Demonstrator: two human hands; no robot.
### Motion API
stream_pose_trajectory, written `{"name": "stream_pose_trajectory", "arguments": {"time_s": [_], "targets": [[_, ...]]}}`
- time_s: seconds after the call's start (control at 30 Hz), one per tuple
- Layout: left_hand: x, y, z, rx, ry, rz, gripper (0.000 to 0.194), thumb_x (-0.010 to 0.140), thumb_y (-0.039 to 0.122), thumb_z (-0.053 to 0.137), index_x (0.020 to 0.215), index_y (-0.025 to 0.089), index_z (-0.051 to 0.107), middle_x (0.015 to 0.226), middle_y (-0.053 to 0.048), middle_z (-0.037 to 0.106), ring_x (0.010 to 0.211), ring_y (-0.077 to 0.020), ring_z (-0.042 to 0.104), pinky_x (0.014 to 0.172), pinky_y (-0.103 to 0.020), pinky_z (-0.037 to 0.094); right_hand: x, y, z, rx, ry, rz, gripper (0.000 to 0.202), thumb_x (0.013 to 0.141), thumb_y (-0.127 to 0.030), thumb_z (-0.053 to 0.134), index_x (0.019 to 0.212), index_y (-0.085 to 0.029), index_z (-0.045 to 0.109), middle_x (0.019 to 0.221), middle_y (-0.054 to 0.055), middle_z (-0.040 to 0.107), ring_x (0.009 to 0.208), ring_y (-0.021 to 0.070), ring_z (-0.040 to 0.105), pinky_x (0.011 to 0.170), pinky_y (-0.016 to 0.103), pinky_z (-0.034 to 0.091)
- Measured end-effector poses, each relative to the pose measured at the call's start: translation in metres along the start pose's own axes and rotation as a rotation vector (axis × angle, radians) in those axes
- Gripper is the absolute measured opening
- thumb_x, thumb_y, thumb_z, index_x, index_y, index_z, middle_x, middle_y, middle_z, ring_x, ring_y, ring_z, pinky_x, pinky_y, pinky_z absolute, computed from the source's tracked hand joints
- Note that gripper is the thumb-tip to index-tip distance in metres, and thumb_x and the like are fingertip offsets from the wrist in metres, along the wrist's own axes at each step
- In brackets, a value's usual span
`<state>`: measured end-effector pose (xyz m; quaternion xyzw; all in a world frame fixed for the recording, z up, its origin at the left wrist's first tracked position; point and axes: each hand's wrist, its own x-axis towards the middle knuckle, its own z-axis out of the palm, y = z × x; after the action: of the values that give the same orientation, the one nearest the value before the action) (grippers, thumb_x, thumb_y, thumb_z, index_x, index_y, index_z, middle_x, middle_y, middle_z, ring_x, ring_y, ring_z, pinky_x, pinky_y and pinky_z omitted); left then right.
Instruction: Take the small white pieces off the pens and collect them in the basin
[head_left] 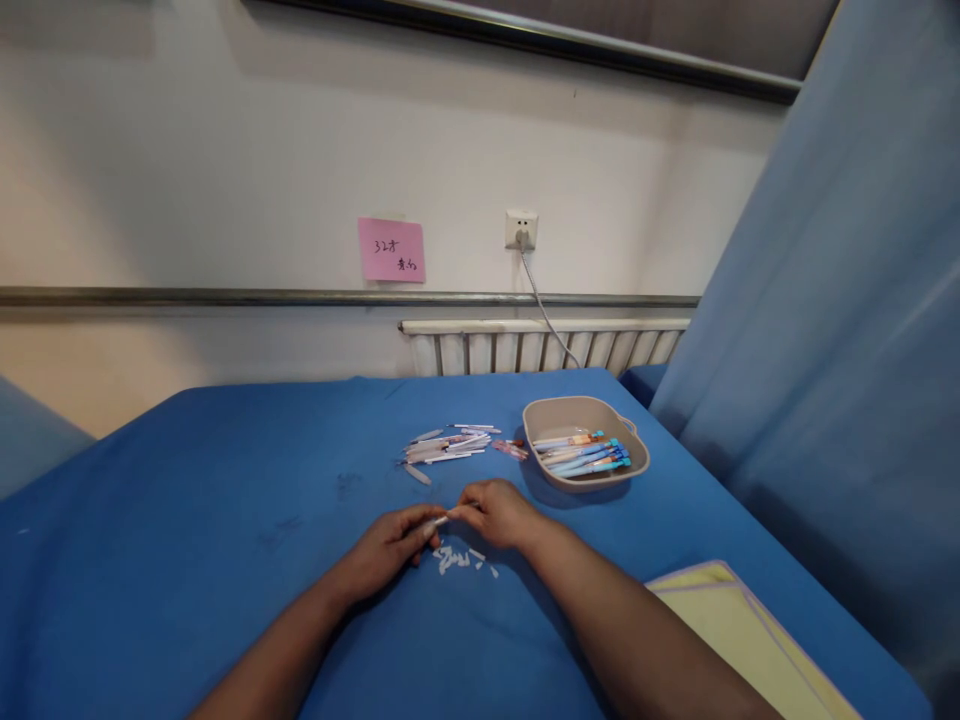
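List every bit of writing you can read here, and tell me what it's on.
"32", handwritten on the pink note on the wall; the characters after and below it are not clear enough to read.
Pens in the basket: any lettering is too small and blurred to read.

The single view looks from the wearer's head, above the near side of the blue-covered worktop (187, 520), facing forward and down across it. The left hand (397, 545) and right hand (495, 513) appear fairly near, over the worktop; the radiator (540, 326) and wall (225, 180) stand farther off, beyond it.
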<state>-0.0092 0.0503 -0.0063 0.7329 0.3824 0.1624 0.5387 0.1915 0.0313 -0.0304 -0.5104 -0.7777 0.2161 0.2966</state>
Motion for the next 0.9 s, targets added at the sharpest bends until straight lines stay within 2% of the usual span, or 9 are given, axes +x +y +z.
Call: {"name": "stream_pose_trajectory", "arguments": {"time_s": [0.1,0.17,0.23,0.43,0.57,0.63,0.73,0.83,0.9], "targets": [[0.002,-0.003,-0.001,-0.018,-0.003,-0.002,0.042,0.082,0.047,0.051,0.108,0.016,0.06,0.076,-0.001,0.057,0.06,-0.0111,0.047,0.056,-0.021,0.038,-0.001,-0.005,-0.001,0.038,0.071,-0.007,0.022,0.077,-0.036,0.063,0.092,-0.02,0.06,0.082,0.001,0.066,0.072,0.0124,0.057,0.062,0.021,0.038],[0.002,-0.004,0.0,-0.012,0.004,0.009,0.04,0.082,0.046,0.05,0.106,0.015,0.06,0.076,-0.001,0.056,0.06,-0.0109,0.047,0.056,-0.02,0.038,-0.001,-0.006,-0.002,0.045,0.087,-0.003,0.017,0.075,-0.031,0.064,0.087,-0.02,0.06,0.08,0.0,0.065,0.072,0.012,0.056,0.063,0.021,0.038],[0.0,-0.003,0.002,0.014,0.01,0.027,0.039,0.083,0.045,0.049,0.104,0.015,0.061,0.077,-0.001,0.057,0.062,-0.0113,0.048,0.057,-0.021,0.039,-0.001,-0.004,-0.001,0.07,0.057,0.033,0.014,0.077,-0.032,0.062,0.081,-0.019,0.062,0.076,-0.001,0.064,0.069,0.0116,0.055,0.061,0.02,0.038],[-0.005,0.0,0.007,0.115,0.031,0.078,0.037,0.085,0.044,0.044,0.106,0.017,0.06,0.083,-0.002,0.061,0.068,-0.0137,0.052,0.064,-0.023,0.042,-0.001,0.01,0.009,0.236,-0.027,0.153,0.028,0.079,-0.043,0.057,0.079,-0.016,0.065,0.07,0.0,0.065,0.063,0.0116,0.056,0.056,0.02,0.038],[-0.004,-0.005,0.006,0.107,0.052,0.074,0.038,0.085,0.044,0.044,0.105,0.016,0.06,0.081,-0.002,0.061,0.068,-0.0142,0.054,0.062,-0.023,0.044,-0.004,0.007,0.01,0.295,0.023,0.105,0.026,0.075,-0.038,0.063,0.089,-0.017,0.062,0.071,-0.001,0.063,0.06,0.0104,0.054,0.054,0.019,0.038],[-0.003,-0.006,0.006,0.099,0.057,0.079,0.038,0.085,0.044,0.043,0.103,0.016,0.061,0.081,-0.002,0.062,0.069,-0.0147,0.055,0.061,-0.023,0.044,-0.004,0.005,0.008,0.253,0.067,0.068,0.021,0.073,-0.034,0.064,0.085,-0.018,0.062,0.072,-0.002,0.062,0.062,0.0104,0.053,0.056,0.019,0.038],[-0.003,-0.004,0.006,0.147,0.093,0.136,0.035,0.085,0.042,0.044,0.102,0.017,0.063,0.088,-0.004,0.066,0.078,-0.0169,0.058,0.07,-0.025,0.046,-0.003,0.007,0.009,0.238,0.078,0.095,0.02,0.076,-0.037,0.061,0.076,-0.017,0.063,0.069,-0.001,0.063,0.062,0.0111,0.054,0.056,0.02,0.037],[-0.005,0.0,0.008,0.229,0.173,0.218,0.031,0.084,0.039,0.047,0.101,0.021,0.065,0.1,-0.004,0.067,0.092,-0.02,0.059,0.084,-0.029,0.044,-0.002,0.011,0.011,0.287,0.06,0.171,0.027,0.076,-0.043,0.059,0.074,-0.016,0.063,0.063,-0.001,0.061,0.058,0.0116,0.053,0.053,0.021,0.037],[-0.005,0.002,0.007,0.239,0.194,0.219,0.029,0.084,0.037,0.048,0.101,0.022,0.066,0.101,-0.003,0.068,0.094,-0.0203,0.059,0.085,-0.029,0.043,-0.001,0.011,0.012,0.309,0.064,0.189,0.027,0.076,-0.043,0.059,0.076,-0.017,0.063,0.062,-0.001,0.06,0.057,0.0113,0.052,0.052,0.021,0.036]]}}
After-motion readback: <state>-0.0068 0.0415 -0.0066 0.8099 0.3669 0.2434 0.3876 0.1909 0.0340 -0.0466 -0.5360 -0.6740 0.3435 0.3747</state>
